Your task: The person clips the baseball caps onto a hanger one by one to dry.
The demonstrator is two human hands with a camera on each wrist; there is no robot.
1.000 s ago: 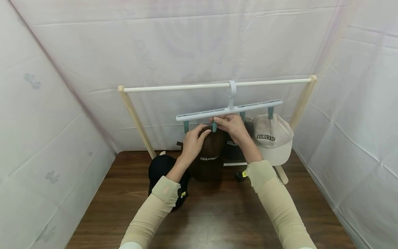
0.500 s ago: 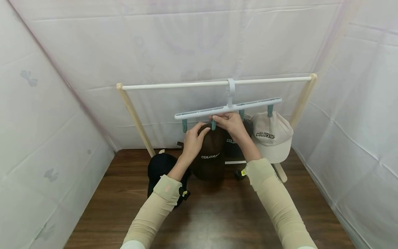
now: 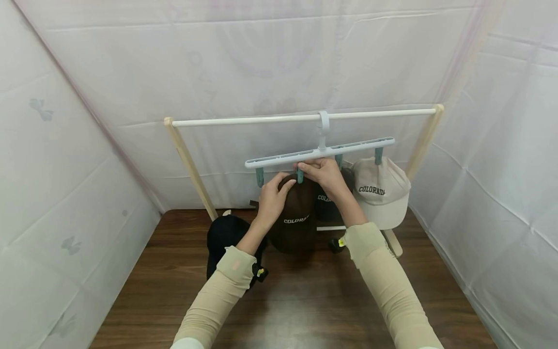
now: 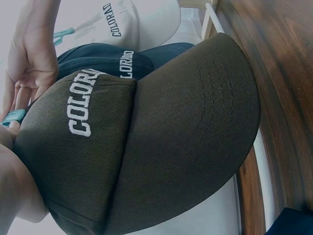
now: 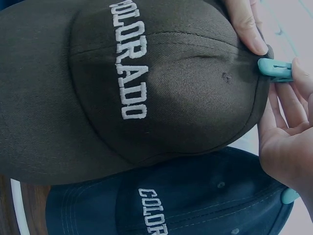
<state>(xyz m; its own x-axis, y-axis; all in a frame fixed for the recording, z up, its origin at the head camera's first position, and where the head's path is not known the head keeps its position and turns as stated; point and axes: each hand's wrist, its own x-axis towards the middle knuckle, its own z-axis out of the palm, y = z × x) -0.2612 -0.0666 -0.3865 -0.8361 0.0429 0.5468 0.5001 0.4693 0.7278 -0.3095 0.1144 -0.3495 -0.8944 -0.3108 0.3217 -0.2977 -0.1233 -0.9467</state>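
Observation:
A brown baseball cap (image 3: 296,208) lettered COLORADO hangs brim down below a pale hanger (image 3: 279,159) with teal clips. My left hand (image 3: 271,198) pinches the top of its crown between thumb and fingers. Close beside it, my right hand (image 3: 328,177) pinches a teal clip (image 5: 275,70), thumb on one side and fingers behind. In the right wrist view the clip's tip sits over the cap's top edge. A dark navy cap (image 5: 161,200) hangs just right of the brown one, partly hidden by my right hand in the head view. Farther right, a cream cap (image 3: 383,194) hangs from another clip.
The hanger hooks over the white bar (image 3: 244,120) of a wooden-legged rack. A black cap (image 3: 226,237) lies on the brown wooden table (image 3: 296,300) at left, partly behind my left forearm. At the hanger's left end, another teal clip (image 3: 259,177) holds nothing. White cloth walls surround the table.
The brown cap has shifted very slightly to the right in the head view. Both hands keep the same hold on cap and clip.

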